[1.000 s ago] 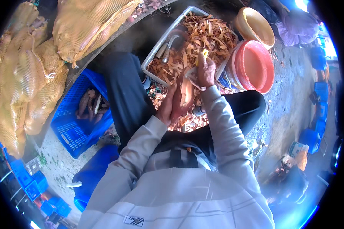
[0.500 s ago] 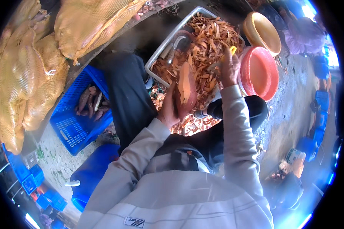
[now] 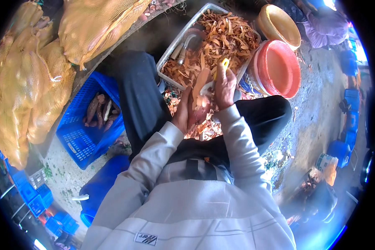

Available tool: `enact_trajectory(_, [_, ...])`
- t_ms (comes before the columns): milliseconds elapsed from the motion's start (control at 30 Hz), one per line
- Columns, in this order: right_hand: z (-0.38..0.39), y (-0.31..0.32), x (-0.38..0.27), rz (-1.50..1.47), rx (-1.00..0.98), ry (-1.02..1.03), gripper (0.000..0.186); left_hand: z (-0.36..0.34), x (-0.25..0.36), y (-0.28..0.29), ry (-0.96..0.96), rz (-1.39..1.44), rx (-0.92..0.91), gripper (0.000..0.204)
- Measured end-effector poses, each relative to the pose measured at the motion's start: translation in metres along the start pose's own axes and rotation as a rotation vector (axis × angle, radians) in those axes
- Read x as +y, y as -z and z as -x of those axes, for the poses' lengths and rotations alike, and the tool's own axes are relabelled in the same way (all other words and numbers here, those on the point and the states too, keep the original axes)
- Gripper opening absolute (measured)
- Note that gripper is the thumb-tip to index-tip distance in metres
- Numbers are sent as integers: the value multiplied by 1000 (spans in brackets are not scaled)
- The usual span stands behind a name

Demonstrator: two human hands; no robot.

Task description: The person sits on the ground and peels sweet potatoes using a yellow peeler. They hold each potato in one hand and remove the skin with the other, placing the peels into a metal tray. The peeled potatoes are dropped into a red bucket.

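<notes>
My left hand is wrapped round a large reddish sweet potato, with bare orange flesh along its upper side. Closed on a peeler with a yellow handle, my right hand is close against the sweet potato. The peeler's pale curved head lies over the peeled side; whether its blade touches is hard to make out. Beyond both hands, a light rectangular tub is heaped with orange-brown peelings. A tool with a pale curved part lies at the tub's left side.
Left of my leg, a blue plastic crate holds several sweet potatoes. Yellow mesh sacks are piled at the far left. A pink-rimmed bucket and a tan basin stand right of the tub. A blue barrel lies nearby.
My right hand has come left and nearer to me, bringing the peeler from over the peelings onto the sweet potato. My left hand still grips the sweet potato.
</notes>
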State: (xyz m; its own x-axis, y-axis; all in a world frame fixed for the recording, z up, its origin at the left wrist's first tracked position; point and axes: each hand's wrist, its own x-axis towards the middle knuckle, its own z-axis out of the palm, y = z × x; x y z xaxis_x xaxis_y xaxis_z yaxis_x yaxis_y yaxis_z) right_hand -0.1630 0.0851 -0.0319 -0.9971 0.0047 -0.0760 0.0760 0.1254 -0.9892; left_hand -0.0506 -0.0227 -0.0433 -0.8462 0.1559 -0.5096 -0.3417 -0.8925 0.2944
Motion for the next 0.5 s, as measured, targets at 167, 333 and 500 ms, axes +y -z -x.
enact_trajectory(167, [-72,-2,35,174,56,0,47,-1,-2,9,82,16,-90,58])
enact_trajectory(333, [-159,15,79,636,402,5,53,2,1,1,108,-15,-14,65])
enact_trajectory(500, [-136,31,40,377,221,16,49,-11,7,3,73,63,-22,64])
